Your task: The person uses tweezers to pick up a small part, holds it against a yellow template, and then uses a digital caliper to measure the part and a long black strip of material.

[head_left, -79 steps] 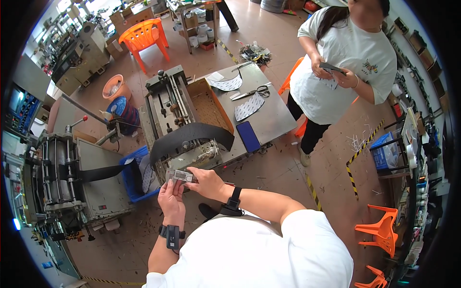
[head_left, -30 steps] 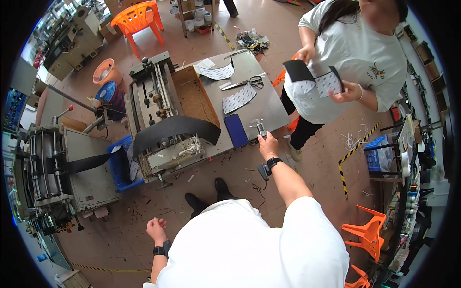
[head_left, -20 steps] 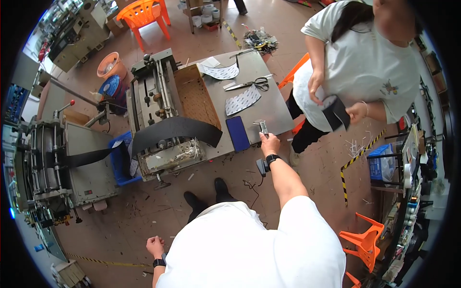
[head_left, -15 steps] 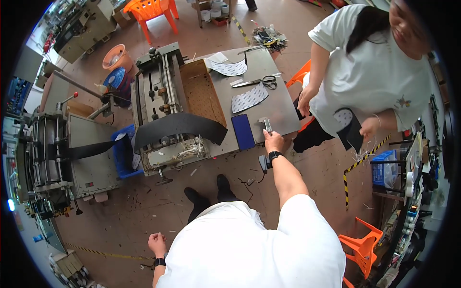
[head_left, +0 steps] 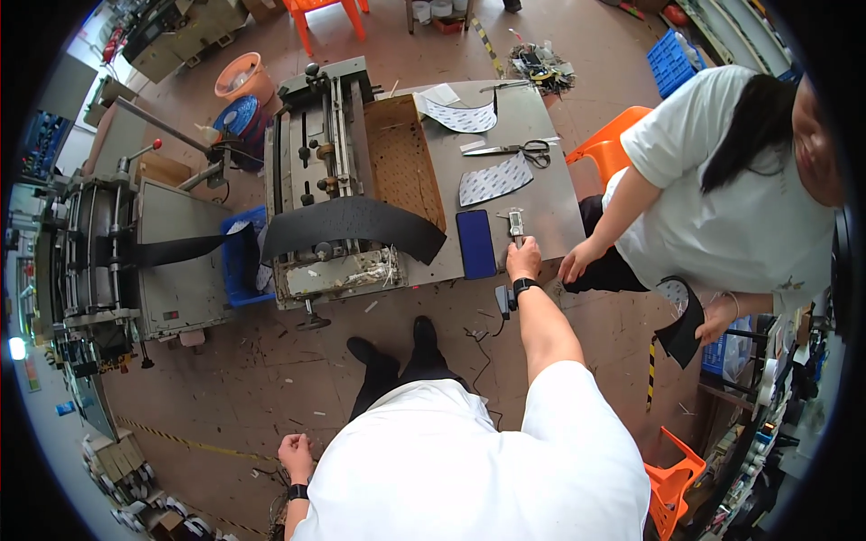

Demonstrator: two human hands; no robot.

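Caliper (head_left: pixel 516 222) goes one-handed: right hand (head_left: pixel 523 260), fingers round near end, at surface (head_left: pixel 554 204); phone (head_left: pixel 475 244) at eight o'clock. Left hand (head_left: pixel 296 457), seven o'clock, now free, fingers curled in.

No words or numbers can be read. At the right hand's (head_left: pixel 523 260) grip, the small grey display on the silver metal caliper (head_left: pixel 516 221) is too tiny to make out. Beyond the grip and slightly left, the white curved sheet with repeated small dark marks (head_left: pixel 495 182) bears illegible print; so does the second white curved sheet (head_left: pixel 460 115), farther beyond. Right of the grip and nearer the person, black-and-yellow striped floor tape (head_left: pixel 651 374) shows warning stripes.
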